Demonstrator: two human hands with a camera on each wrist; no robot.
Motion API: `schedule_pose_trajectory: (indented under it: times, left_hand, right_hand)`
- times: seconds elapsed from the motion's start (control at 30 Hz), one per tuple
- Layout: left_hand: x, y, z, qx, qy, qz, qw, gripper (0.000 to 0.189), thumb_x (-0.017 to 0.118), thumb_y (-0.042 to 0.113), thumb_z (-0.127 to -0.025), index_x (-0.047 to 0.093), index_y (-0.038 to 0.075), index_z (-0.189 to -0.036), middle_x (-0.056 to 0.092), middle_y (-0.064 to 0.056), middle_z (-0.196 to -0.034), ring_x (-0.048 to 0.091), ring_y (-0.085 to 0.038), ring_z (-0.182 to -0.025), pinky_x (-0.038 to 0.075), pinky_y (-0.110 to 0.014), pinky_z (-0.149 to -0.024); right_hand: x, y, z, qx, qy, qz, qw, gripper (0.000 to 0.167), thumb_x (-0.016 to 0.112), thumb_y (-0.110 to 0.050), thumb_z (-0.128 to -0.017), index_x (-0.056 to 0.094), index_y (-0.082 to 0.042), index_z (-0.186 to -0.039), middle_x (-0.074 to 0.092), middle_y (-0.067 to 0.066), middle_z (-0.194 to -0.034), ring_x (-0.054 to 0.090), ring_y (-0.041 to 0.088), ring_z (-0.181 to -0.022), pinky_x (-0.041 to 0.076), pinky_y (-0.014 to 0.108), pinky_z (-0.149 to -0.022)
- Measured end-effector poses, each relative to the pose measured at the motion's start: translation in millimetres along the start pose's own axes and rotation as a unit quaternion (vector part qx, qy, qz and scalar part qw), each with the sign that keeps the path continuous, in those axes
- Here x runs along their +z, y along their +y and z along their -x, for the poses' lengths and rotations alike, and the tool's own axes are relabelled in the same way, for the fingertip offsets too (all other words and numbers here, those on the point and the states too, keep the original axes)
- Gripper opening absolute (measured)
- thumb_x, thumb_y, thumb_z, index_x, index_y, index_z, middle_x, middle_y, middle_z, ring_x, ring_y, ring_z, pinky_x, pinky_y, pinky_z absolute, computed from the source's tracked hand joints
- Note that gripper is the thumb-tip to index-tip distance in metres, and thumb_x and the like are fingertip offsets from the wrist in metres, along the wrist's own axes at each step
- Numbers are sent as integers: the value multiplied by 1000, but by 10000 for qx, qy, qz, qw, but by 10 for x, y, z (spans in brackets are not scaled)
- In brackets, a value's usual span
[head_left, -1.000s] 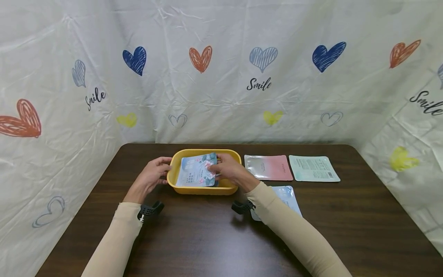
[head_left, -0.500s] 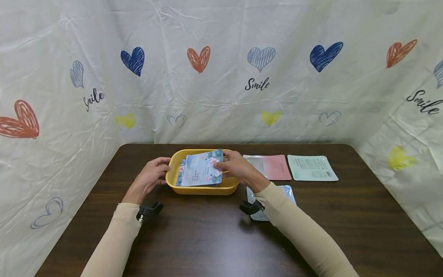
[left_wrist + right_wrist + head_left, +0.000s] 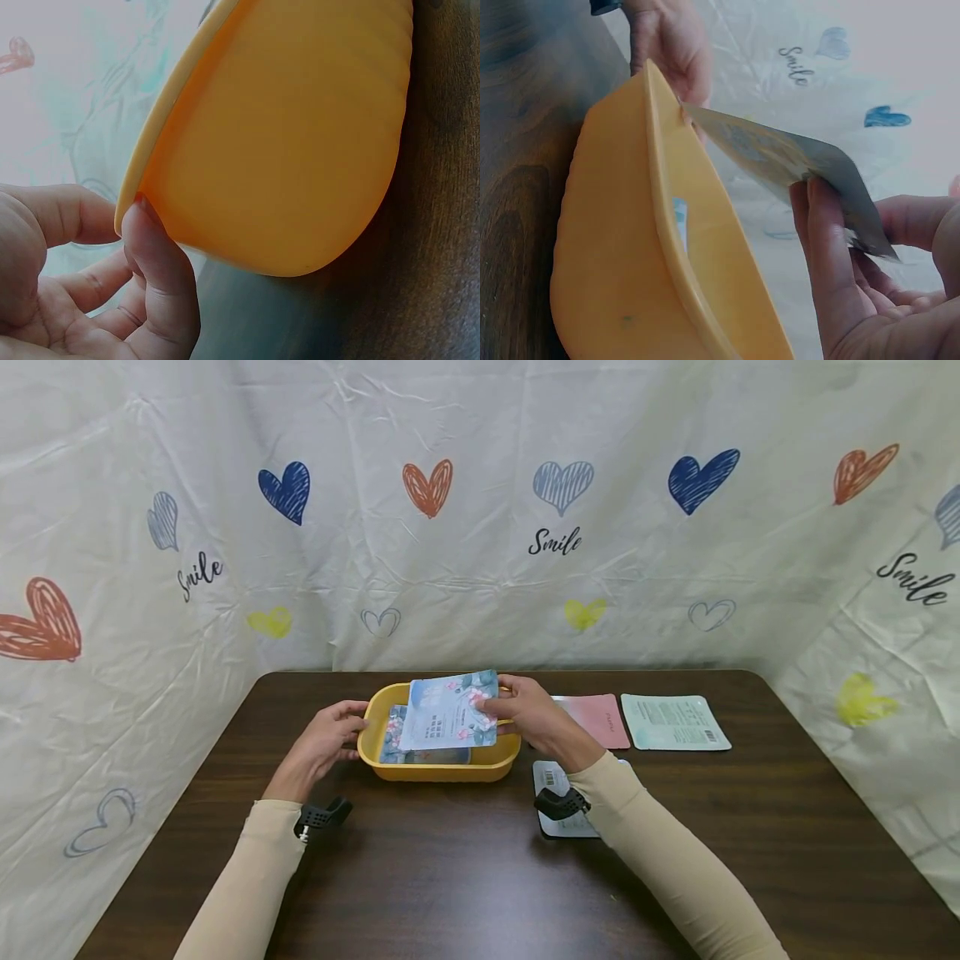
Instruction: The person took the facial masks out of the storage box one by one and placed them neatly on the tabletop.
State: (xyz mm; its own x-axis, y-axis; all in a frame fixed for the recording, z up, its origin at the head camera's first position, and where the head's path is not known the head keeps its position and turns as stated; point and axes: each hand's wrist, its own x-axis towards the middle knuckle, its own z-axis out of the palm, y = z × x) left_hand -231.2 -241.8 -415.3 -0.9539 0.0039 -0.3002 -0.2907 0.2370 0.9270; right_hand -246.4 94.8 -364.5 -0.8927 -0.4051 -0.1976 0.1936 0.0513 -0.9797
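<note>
My right hand (image 3: pixel 536 714) pinches a pale blue sheet mask packet (image 3: pixel 442 714) with a floral print by its right edge. The packet is tilted above the yellow plastic basket (image 3: pixel 442 773); its silvery underside shows in the right wrist view. In the basket lies another blue floral packet (image 3: pixel 392 735), partly covered by the held one. At the basket's left end, my left hand (image 3: pixel 321 743) grips the rim between thumb and finger, seen close in the left wrist view, where the yellow outer wall (image 3: pixel 285 135) fills the middle.
Right of the basket lie a pink packet (image 3: pixel 602 720), partly behind my right hand, and a mint green packet (image 3: pixel 675 722). A light blue packet (image 3: pixel 577 827) sits under my right wrist. A white cloth with hearts (image 3: pixel 480 568) hangs behind the dark wooden table (image 3: pixel 420 877).
My right hand has lifted the blue floral packet up and to the right, uncovering another floral packet in the basket. The left hand stays at the rim.
</note>
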Motion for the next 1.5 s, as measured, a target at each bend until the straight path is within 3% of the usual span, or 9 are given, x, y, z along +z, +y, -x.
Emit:
schedule_pose_trajectory:
  times: [0.43, 0.67, 0.97, 1.5]
  left_hand:
    - [13, 25, 1, 9, 13, -8, 10000, 48, 57, 16, -102, 47, 10, -148, 53, -19, -132, 58, -25, -91, 58, -28, -65]
    - [2, 49, 11, 25, -21, 33, 10000, 49, 57, 17, -102, 45, 9, -150, 52, -20, -134, 58, -24, -91, 58, -27, -64]
    - [3, 24, -4, -75, 25, 73, 9999, 47, 56, 15, -102, 47, 10, -148, 55, -18, -128, 60, -23, -88, 58, -29, -63]
    - [8, -8, -10, -83, 44, 79, 9999, 46, 56, 16, -101, 48, 11, -147, 56, -19, -125, 61, -24, -87, 58, -29, -65]
  right_hand:
    - [-210, -70, 162, -158, -99, -47, 9998, 46, 66, -10, -98, 50, -2, -140, 68, 9, -110, 70, 18, -88, 60, 30, -72]
    - [-314, -81, 246, -123, -92, -53, 9999, 46, 65, -10, -98, 51, -3, -141, 68, 8, -114, 69, 19, -96, 60, 34, -79]
    - [-457, -95, 363, -150, -61, 35, 9999, 46, 65, -11, -99, 49, -1, -141, 67, 6, -115, 66, 18, -97, 60, 35, -79]
    - [-783, -86, 639, 116, 137, 145, 9997, 50, 69, -15, -97, 49, -3, -141, 71, 4, -111, 73, 20, -93, 61, 36, -79]
